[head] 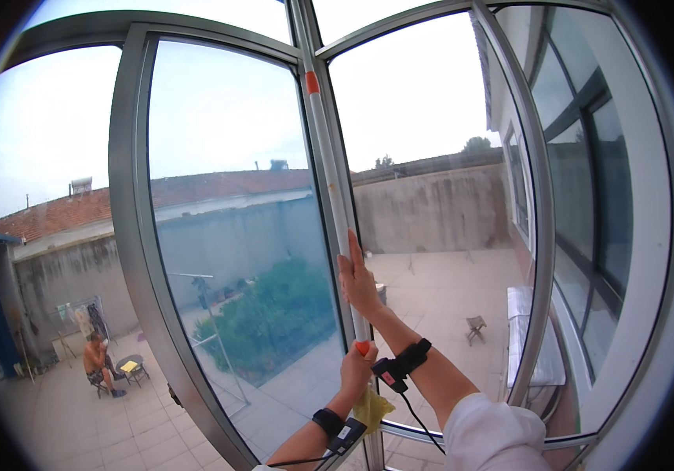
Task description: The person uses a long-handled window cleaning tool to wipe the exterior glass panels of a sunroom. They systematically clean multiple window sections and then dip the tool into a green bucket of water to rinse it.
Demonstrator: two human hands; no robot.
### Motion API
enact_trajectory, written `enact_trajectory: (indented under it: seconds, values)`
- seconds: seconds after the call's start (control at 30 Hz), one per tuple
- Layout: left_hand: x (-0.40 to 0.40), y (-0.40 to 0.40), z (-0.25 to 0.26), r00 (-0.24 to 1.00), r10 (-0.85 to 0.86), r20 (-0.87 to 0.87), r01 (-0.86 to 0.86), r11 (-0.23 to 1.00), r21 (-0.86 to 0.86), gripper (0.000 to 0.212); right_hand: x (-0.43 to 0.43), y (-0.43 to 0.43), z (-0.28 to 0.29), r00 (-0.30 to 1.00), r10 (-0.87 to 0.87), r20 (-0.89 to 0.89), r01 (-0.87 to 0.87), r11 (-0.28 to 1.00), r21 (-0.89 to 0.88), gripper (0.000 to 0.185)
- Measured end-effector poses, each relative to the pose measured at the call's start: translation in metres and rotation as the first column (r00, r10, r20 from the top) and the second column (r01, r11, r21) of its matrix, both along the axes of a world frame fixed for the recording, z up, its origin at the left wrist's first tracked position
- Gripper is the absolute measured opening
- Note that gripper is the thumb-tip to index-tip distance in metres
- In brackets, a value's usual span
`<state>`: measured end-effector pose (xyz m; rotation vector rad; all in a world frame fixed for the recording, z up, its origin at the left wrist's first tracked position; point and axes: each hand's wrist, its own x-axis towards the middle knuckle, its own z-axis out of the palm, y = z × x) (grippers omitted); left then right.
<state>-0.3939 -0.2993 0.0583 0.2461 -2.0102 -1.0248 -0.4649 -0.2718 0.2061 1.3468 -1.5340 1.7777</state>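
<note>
A long white pole point(326, 147) with orange collars runs up along the metal window post. My left hand point(357, 368) is closed around its lower end, just at the lower orange collar. Higher up, my right hand point(363, 285) is on the shaft, thumb pointing up and fingers loosely bent about it. The pole's upper end runs out of the picture at the top. A crumpled yellow, film-like piece point(374, 406) hangs below my left hand; what it is fixed to is hidden. Both wrists wear black straps with small cabled devices.
Metal-framed panes surround the pole, including a bluish sliding pane point(231, 176) and a right-hand frame point(540, 194). Beyond the glass lies a paved yard with green plants point(272, 318), a folding stool point(475, 328) and a concrete wall point(431, 200). A person point(97, 362) sits beside a small round table point(132, 366).
</note>
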Motion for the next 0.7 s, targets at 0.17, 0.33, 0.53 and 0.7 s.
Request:
enact_trajectory:
  seconds: [0.17,0.33,0.53,0.7]
  values:
    - [-0.024,-0.007,0.067,0.998,-0.037,-0.057,0.032,0.996,-0.086,0.038,-0.005,0.006,0.079,0.996,0.066,0.065,-0.067,0.998,0.006,0.058]
    - [-0.051,-0.013,0.127,0.983,-0.01,-0.184,-0.021,0.986,-0.163,0.041,-0.014,0.009,0.147,0.994,0.088,0.065,-0.086,0.996,-0.022,0.058]
    - [-0.079,-0.033,0.184,0.95,-0.071,-0.304,-0.017,0.961,-0.277,0.042,-0.004,0.015,0.21,0.996,0.022,0.088,-0.022,1.0,-0.005,0.059]
    - [-0.1,-0.051,0.222,0.943,-0.237,-0.235,0.199,0.965,-0.173,0.045,-0.006,0.012,0.245,0.997,-0.015,0.07,0.016,1.0,-0.012,0.058]
